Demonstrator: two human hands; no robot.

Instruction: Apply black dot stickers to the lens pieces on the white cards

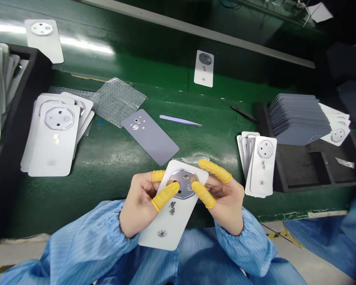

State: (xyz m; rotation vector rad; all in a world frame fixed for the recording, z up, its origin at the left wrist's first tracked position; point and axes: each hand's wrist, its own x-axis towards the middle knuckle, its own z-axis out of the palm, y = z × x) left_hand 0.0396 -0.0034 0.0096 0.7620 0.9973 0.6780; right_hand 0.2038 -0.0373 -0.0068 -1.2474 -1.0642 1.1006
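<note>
A white phone back cover (166,221), with a shiny octagonal camera plate (182,186) and dark lettering, is held tilted in front of me. My left hand (144,198) grips its left edge, the yellow-cotted thumb lying on the camera plate and a finger behind. On the other side my right hand (225,194) presses its thumb on the plate's right part; its yellow-cotted index finger is raised by the top corner. Just beyond lies a grey phone back cover (151,136) with camera holes. Purple tweezers (180,120) rest to its right.
Stacked white covers lie at left (53,146) and right (262,166). A black tray (287,154) holds many grey covers (298,118). Bubble wrap (117,101), black tweezers (243,114) and single white covers (204,69) are on the green table (112,158). Another black bin (32,79) stands left.
</note>
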